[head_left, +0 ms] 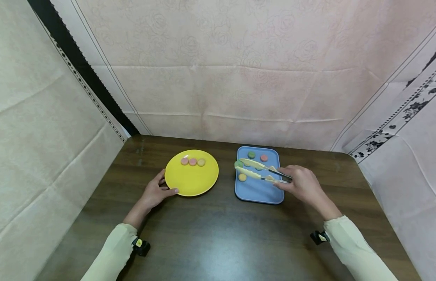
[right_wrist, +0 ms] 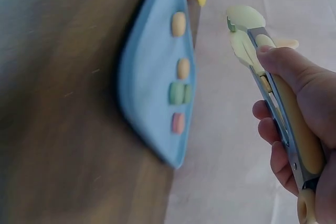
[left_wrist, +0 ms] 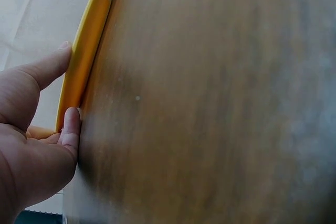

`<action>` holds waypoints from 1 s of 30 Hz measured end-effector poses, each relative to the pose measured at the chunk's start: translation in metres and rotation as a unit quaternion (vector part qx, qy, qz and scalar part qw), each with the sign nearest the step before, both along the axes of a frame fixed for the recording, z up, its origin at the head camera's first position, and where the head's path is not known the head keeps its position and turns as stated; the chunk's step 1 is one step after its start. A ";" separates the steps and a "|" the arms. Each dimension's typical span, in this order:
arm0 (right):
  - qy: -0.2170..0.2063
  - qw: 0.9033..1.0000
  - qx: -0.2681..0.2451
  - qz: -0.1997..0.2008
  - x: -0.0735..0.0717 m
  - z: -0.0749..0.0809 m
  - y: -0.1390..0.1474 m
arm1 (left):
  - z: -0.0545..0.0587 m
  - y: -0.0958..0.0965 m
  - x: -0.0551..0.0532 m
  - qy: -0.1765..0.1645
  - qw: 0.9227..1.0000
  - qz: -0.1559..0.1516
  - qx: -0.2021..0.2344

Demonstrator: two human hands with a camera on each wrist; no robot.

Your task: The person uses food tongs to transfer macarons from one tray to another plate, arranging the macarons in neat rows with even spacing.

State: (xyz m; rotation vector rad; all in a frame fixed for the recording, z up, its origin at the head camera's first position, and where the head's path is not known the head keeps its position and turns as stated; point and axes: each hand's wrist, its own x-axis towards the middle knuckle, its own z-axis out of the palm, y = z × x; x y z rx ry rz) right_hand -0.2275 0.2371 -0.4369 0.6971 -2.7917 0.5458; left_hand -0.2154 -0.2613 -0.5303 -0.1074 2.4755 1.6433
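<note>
Your left hand (head_left: 154, 193) grasps the yellow plate (head_left: 191, 181) by its rim, a sensible way to steady it on the counter (head_left: 218, 238), while your right hand (head_left: 302, 183) clenches tongs (right_wrist: 294, 119) that apparently pinch a green cookie (head_left: 238, 164) above the blue tray's (head_left: 260, 193) left edge.

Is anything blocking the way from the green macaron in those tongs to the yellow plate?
Nothing visible blocks it. The green macaron, held in the tongs, appears near the blue tray's left edge; between tray and yellow plate shows only tabletop. The left hand holds the plate's opposite side.
</note>
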 end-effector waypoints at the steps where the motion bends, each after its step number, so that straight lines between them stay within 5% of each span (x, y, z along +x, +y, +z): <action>1: 0.000 1.000 0.000 0.005 -0.003 0.003 -0.004 | 0.000 0.000 0.000 -0.001 1.000 0.000 0.000; 17: 0.024 0.992 0.001 0.127 -0.043 0.029 -0.083 | 0.000 0.000 0.001 0.004 1.000 0.000 0.001; 30: -0.020 0.987 0.008 0.156 -0.069 0.005 -0.137 | 0.000 -0.001 0.001 0.003 1.000 -0.004 0.003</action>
